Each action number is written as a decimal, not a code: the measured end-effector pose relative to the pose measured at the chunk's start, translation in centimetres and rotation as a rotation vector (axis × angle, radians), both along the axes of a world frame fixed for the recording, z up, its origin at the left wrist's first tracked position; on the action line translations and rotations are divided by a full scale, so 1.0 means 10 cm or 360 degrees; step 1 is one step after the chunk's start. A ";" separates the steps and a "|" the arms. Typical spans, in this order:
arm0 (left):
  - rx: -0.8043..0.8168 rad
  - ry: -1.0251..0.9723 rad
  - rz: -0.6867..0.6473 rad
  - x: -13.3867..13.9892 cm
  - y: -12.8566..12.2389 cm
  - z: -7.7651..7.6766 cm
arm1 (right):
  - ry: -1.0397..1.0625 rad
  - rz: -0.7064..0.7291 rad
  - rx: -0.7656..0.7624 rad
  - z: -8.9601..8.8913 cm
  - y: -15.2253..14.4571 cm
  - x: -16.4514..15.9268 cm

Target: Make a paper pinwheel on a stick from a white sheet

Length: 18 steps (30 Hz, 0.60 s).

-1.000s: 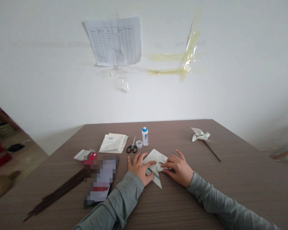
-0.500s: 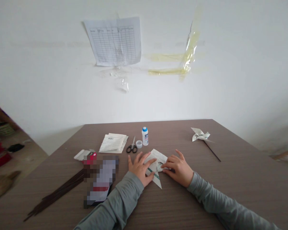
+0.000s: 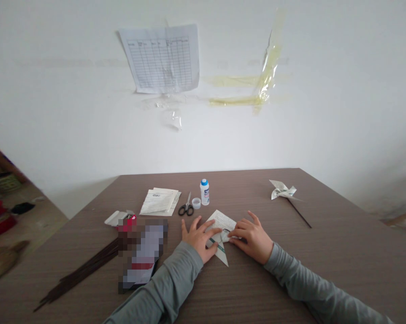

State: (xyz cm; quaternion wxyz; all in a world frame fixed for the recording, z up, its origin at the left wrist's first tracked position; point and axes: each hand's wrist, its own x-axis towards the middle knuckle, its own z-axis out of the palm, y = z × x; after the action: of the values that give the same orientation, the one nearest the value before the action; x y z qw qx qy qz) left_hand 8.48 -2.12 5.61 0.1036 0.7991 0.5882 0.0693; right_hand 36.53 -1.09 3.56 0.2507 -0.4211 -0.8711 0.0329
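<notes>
A printed sheet of paper [image 3: 222, 219], cut and partly folded, lies on the table between my hands. One pointed flap with a green stripe sticks out toward me. My left hand [image 3: 199, 238] is spread flat over the sheet's left part, fingers apart, pressing it down. On the right side, my right hand [image 3: 253, 237] has thumb and fingers pinched on a corner curled in toward the centre; the fingertips partly hide it. Just beyond the sheet stand a white glue bottle [image 3: 205, 194] with a blue top and a small clear cap [image 3: 196, 204]. Black-handled scissors [image 3: 186, 209] lie beside them.
A finished paper pinwheel [image 3: 282, 191] on a dark stick lies at the right. To the left are stacked paper squares [image 3: 160, 200], an opened small box [image 3: 117, 218], a bundle of dark thin sticks [image 3: 79, 269] and a blurred phone [image 3: 144, 254]. A wall rises behind the table.
My left hand's fingers have shifted very slightly on the sheet. My right hand keeps its pinch in the same place.
</notes>
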 end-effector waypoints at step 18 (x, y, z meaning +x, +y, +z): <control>0.0032 0.0015 -0.0011 -0.02 0.01 -0.08 | -0.0013 0.0014 0.0025 -0.01 0.01 0.01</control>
State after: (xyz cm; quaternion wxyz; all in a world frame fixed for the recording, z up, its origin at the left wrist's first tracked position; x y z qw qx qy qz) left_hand 8.32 -1.98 4.80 0.0930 0.8024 0.5851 0.0713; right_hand 36.65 -1.03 3.49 0.2502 -0.4153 -0.8742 0.0254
